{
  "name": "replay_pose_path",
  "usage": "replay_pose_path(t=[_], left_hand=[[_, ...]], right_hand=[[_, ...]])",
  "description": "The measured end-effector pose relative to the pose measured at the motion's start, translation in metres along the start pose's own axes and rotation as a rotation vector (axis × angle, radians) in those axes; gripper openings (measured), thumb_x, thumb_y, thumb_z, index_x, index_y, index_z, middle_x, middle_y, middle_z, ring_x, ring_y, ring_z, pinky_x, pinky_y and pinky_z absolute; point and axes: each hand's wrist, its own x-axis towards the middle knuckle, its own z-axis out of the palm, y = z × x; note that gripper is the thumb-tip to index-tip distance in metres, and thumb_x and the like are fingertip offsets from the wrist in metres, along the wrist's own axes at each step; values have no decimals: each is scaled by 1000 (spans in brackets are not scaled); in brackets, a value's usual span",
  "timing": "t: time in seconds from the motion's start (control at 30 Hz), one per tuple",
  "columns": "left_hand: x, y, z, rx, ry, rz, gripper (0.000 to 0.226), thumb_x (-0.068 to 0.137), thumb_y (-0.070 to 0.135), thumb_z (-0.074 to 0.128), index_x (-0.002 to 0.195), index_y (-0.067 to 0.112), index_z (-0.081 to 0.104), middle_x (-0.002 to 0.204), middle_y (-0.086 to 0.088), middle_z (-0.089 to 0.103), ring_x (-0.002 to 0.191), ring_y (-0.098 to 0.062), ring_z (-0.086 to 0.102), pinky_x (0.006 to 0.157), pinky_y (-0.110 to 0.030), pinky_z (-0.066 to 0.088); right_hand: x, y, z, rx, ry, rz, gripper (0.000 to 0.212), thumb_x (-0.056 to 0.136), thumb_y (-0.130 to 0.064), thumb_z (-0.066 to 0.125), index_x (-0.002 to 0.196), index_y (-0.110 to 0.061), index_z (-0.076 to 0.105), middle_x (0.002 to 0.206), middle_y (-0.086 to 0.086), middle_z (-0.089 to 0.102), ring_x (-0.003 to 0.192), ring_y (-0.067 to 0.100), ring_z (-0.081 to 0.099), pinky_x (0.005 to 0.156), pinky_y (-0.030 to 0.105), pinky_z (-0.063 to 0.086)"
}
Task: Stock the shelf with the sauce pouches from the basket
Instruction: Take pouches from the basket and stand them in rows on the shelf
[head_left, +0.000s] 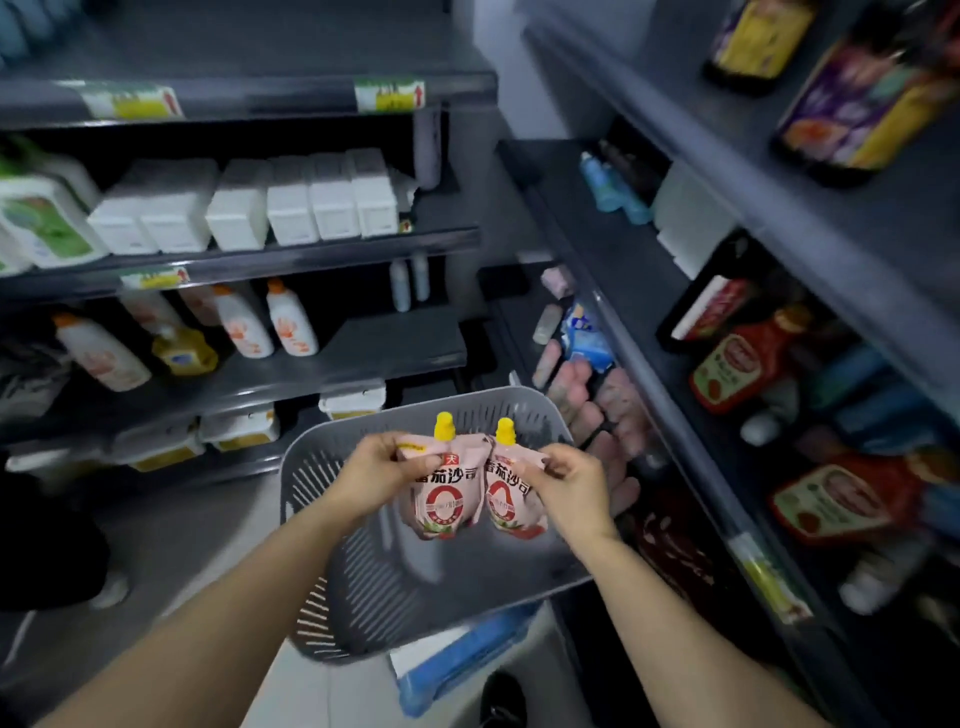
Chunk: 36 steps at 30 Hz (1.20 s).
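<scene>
Head view showed the left hand (382, 473) pinching one pouch (448, 493) and the right hand (569, 486) a second pouch (508, 501), both hanging below the fingers (402, 458) over the seemingly emptied basket (322, 483), neither yet on the shelf (675, 431).

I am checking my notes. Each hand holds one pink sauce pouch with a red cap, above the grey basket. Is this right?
Not quite: the head view shows yellow caps, not red. The left hand and right hand do each hold one pink sauce pouch above the grey basket.
</scene>
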Motion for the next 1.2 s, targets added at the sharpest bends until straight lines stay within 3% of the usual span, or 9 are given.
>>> replay_pose_path(t=[0.07,0.17,0.3,0.5,0.63,0.83,0.9,0.97,1.2], left_hand=[[-16,26,5,-11,-83,54,18,81,-1,69,98,2,68,79,-4,76,76,-20,70,68,-26,59],[-44,63,19,-87,-179,108,15,84,-10,61,92,1,66,70,-7,73,60,-16,67,50,-21,55],[-77,102,40,-106,-300,184,18,83,-7,63,100,-2,67,79,-11,75,73,-24,70,64,-32,59],[-131,145,93,0,-488,318,20,84,-3,64,103,3,68,75,-4,75,65,-12,71,54,-20,53],[-174,161,142,39,-598,375,17,83,2,66,100,7,68,75,-4,76,63,-13,71,51,-21,52],[-253,167,224,87,-712,480,18,84,6,67,102,5,69,93,-18,74,80,-27,65,75,-39,51],[-284,165,253,96,-749,529,14,83,7,68,97,9,71,88,-17,74,73,-25,62,68,-37,47],[-317,163,280,95,-780,570,10,84,5,67,89,14,70,72,-3,74,61,-19,62,53,-26,45],[-426,154,375,-27,-943,584,18,82,4,67,81,20,75,80,-4,76,69,-16,71,65,-34,54]], right_hand=[[-21,-24,-17,-21,74,-69,29,79,-10,77,58,-11,56,51,-7,58,52,5,50,55,27,43],[-55,-56,-42,-91,227,-185,23,79,-23,76,67,-7,64,61,-1,66,62,14,60,63,33,47],[-96,-84,-79,-105,396,-282,43,78,-14,77,51,-28,47,49,-16,50,50,2,42,53,19,34],[-170,-110,-148,-117,579,-352,41,77,-4,72,55,-16,40,56,-4,35,56,6,32,55,26,30],[-232,-120,-196,-184,678,-382,49,77,-5,73,55,-18,32,56,-6,31,54,8,29,53,22,26],[-335,-118,-275,-131,817,-383,49,74,-13,77,54,-18,33,55,-4,30,55,12,30,55,30,26],[-373,-114,-300,-122,863,-378,47,72,-15,81,52,-18,38,56,-3,35,56,12,34,55,29,29],[-410,-111,-324,-118,901,-378,42,71,-14,82,54,-9,44,58,1,36,57,12,34,56,29,29],[-540,-99,-404,-41,1037,-318,46,77,-15,79,52,-9,40,56,3,35,58,16,35,57,31,31]])
